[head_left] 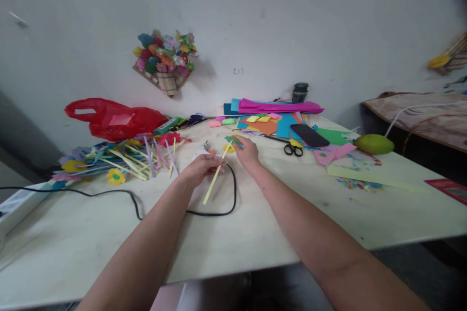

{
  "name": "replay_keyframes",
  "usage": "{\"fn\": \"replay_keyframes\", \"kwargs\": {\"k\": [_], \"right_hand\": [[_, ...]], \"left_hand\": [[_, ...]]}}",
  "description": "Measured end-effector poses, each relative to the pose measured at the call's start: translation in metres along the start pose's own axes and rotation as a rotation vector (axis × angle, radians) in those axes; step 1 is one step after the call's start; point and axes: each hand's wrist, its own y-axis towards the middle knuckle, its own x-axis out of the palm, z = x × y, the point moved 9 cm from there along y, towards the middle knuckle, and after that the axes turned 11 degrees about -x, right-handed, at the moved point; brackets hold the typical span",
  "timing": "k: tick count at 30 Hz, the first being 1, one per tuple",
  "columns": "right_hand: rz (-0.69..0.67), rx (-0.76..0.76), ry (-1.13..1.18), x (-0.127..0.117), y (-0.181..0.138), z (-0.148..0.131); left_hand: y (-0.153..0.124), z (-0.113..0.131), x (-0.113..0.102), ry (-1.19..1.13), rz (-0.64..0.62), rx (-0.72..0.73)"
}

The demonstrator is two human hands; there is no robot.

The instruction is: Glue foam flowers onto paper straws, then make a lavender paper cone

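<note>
Over the middle of the table, my left hand (204, 166) is closed around a pale yellow paper strip (212, 187), which slants up to the right. My right hand (248, 151) pinches a green paper flower (233, 140) at the strip's upper end. Whether the two are joined I cannot tell. Just behind the strip's tip lies a small yellow-orange piece (228, 148), partly covered. A black cord (234, 194) loops below my hands, and its far end is hidden by my left hand.
Finished paper flowers on strips (116, 176) pile up at left beside a red plastic bag (120, 119). Scissors (293, 149), a phone (310, 135), coloured sheets (280, 107), a green-yellow fruit (374, 144) and paper scraps (359, 184) lie at right. The black cord crosses the left side.
</note>
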Motion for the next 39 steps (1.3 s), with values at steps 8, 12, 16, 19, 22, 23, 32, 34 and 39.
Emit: {"fn": "replay_keyframes", "kwargs": {"k": [8,12,16,19,22,23,32,34,39], "right_hand": [[0.073,0.076,0.255,0.003,0.000,0.010],[-0.276,0.119,0.632,0.036,-0.011,-0.015],[-0.434,0.048,0.731,0.048,-0.019,-0.040],[-0.397,0.068,0.701,0.048,-0.019,-0.036],[-0.361,0.053,0.646,0.045,-0.017,-0.033],[-0.352,0.033,0.626,0.043,-0.016,-0.034],[-0.220,0.186,0.687,0.040,-0.013,-0.015],[-0.256,0.250,0.784,0.047,-0.016,-0.008],[-0.394,0.301,0.949,0.061,-0.023,-0.008]], "left_hand": [[-0.001,0.011,-0.020,-0.076,0.195,0.136],[-0.002,0.014,-0.024,-0.093,0.233,0.168],[-0.001,0.013,-0.024,-0.083,0.217,0.173],[-0.001,0.012,-0.022,-0.070,0.204,0.172],[-0.002,0.012,-0.020,-0.072,0.202,0.166],[-0.002,0.012,-0.019,-0.077,0.203,0.163],[0.001,0.008,-0.021,-0.125,0.201,0.146],[0.001,0.008,-0.020,-0.135,0.174,0.143],[0.000,0.009,-0.015,-0.131,0.125,0.147]]}}
